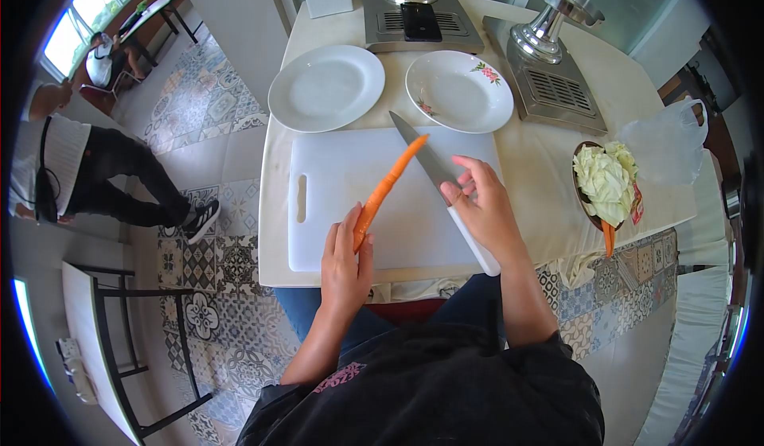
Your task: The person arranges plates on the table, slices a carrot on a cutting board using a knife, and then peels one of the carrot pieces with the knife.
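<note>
My left hand (pixel 344 267) is closed around the thick end of an orange carrot (pixel 384 191), whose thin tip points up and away to the right. The carrot is held over the white cutting board (pixel 334 175). A knife (pixel 430 163) with a white handle lies diagonally across the board's right side, blade pointing away, handle reaching past the near right corner. Just over the top of that handle is my right hand (pixel 484 203), fingers apart and slightly curled, with nothing seen in them; whether it touches the handle is unclear.
Beyond the board stand a plain white plate (pixel 326 88) and a flowered plate (pixel 459 92). A phone (pixel 420 23) lies on a metal stand (pixel 461 28). At right are a bowl of cabbage (pixel 606 183), more carrots (pixel 609 237) and a plastic bag (pixel 664 144). A person (pixel 95 167) is at left.
</note>
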A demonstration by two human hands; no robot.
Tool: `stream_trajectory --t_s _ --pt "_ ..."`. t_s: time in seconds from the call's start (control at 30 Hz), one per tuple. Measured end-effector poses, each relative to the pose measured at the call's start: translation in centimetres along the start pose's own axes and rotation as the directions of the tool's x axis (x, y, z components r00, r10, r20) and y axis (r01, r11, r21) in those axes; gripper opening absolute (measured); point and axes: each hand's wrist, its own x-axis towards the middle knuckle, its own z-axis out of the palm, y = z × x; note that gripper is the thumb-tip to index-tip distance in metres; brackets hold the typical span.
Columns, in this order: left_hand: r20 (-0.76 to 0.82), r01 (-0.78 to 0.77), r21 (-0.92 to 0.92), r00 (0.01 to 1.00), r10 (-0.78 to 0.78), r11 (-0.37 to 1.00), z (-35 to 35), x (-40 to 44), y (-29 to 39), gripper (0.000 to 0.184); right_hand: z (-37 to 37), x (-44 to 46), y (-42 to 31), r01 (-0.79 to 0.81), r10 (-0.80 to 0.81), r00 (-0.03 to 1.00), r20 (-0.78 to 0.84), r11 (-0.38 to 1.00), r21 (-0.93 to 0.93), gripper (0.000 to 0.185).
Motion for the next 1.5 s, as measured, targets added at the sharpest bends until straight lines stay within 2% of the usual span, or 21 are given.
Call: stream_trajectory --t_s 0.03,0.13,0.23,0.33,0.43,0.67,0.77,0.83,0.93,1.03,1.07,1.17,1.27,1.37,1.5 --pt "-0.055 -0.001 0.054 0.998 0.004 0.999 0.3 0.2 -0.9 0.044 0.1 -0.6 0.5 0.009 -0.008 1.0 0.029 0.999 -0.038 0.055" --pt "-0.13 0.076 0.059 0.989 -0.067 0.995 0.8 0.6 -2.0 0.045 0.2 -1.2 0.9 0.044 -0.03 0.995 0.093 0.988 -0.146 0.072" --pt "-0.185 0.053 0.101 0.982 -0.033 0.993 0.9 0.8 -1.8 0.047 -0.2 -0.2 0.3 -0.161 0.172 0.981 0.092 0.979 -0.122 0.066" --pt "-0.163 0.069 0.128 0.986 -0.048 0.989 1.2 0.8 -2.0 0.048 0.1 0.1 1.4 -0.064 0.093 0.988 0.125 0.974 -0.219 0.062" --pt "-0.133 0.085 0.18 0.989 -0.062 0.98 1.2 1.1 -1.6 0.048 -0.4 0.4 0.7 -0.141 0.166 0.975 0.15 0.976 -0.168 0.059" --pt "-0.154 0.04 0.203 0.988 -0.008 0.978 1.4 1.0 -1.8 0.047 -0.1 -0.1 1.2 -0.098 0.109 0.99 0.084 0.987 -0.131 0.057" --pt "-0.124 0.112 0.108 0.987 -0.099 0.988 0.9 1.1 -1.4 0.046 -0.3 -0.6 1.6 0.009 0.002 0.997 0.072 0.988 -0.157 0.057" --pt "-0.121 0.082 0.111 0.99 -0.069 0.99 0.6 1.2 -2.2 0.047 -0.9 -0.5 1.5 0.012 -0.006 0.997 0.074 0.997 -0.08 0.057" --pt "-0.039 0.192 0.088 0.981 -0.189 0.977 -0.3 1.3 -1.9 0.053 -1.4 -0.6 1.5 0.012 -0.004 0.995 0.104 0.997 -0.071 0.056" --pt "-0.07 0.166 0.079 0.985 -0.16 0.983 -0.6 1.9 -1.9 0.056 -1.3 -0.5 1.2 -0.003 0.009 0.993 0.121 0.999 -0.054 0.054" --pt "-0.11 0.185 0.011 0.977 -0.182 0.983 -0.3 2.1 -2.3 0.059 -1.4 -0.2 1.2 -0.006 0.012 0.992 0.125 0.999 -0.047 0.053" --pt "-0.128 0.214 0.052 0.97 -0.206 0.975 0.1 2.5 -2.6 0.06 -1.4 -0.2 1.3 0.021 -0.016 0.996 0.092 0.998 -0.056 0.051" --pt "-0.076 0.17 0.094 0.984 -0.163 0.981 0.2 2.2 -2.7 0.06 -0.9 -0.9 1.5 0.074 -0.068 0.996 0.056 0.993 -0.095 0.05" --pt "-0.069 0.059 0.067 0.996 -0.055 0.996 0.5 2.2 -3.1 0.06 -0.3 -1.5 2.0 0.154 -0.156 0.988 -0.006 0.981 -0.113 0.048" --pt "-0.108 0.001 0.105 0.994 0.01 0.995 1.1 2.1 -3.3 0.06 0.1 -1.6 1.9 0.06 -0.061 0.998 -0.01 0.992 -0.114 0.042"
